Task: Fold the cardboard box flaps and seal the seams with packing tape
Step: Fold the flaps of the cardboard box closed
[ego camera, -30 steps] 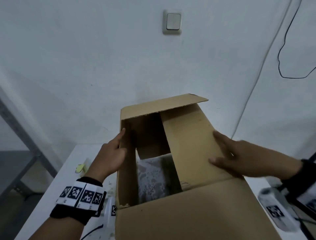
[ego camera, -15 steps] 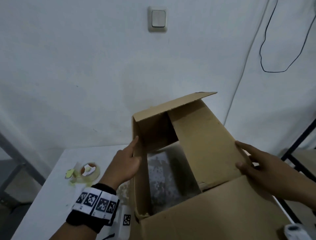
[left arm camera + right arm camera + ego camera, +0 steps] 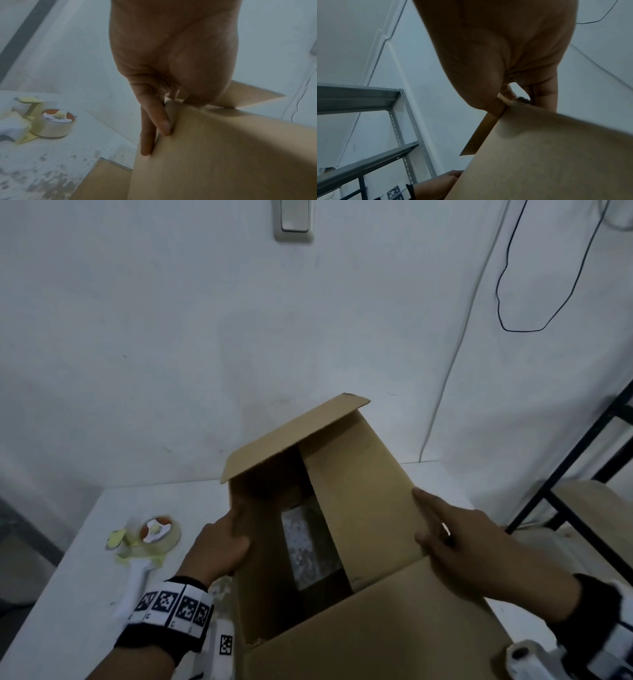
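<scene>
Flaps have shifted: your left hand (image 3: 219, 546) now pinches the left flap (image 3: 255, 559), your right hand (image 3: 455, 539) presses straight fingers on the lowered right flap (image 3: 363, 494); taping waits.

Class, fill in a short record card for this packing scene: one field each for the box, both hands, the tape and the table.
box: brown cardboard box, flaps partly folded, top still open
left hand: left hand grips the left flap's edge
right hand: right hand presses the right flap inward
tape: clear packing tape dispenser with white handle, lying left of box, untouched
table: white table
</scene>
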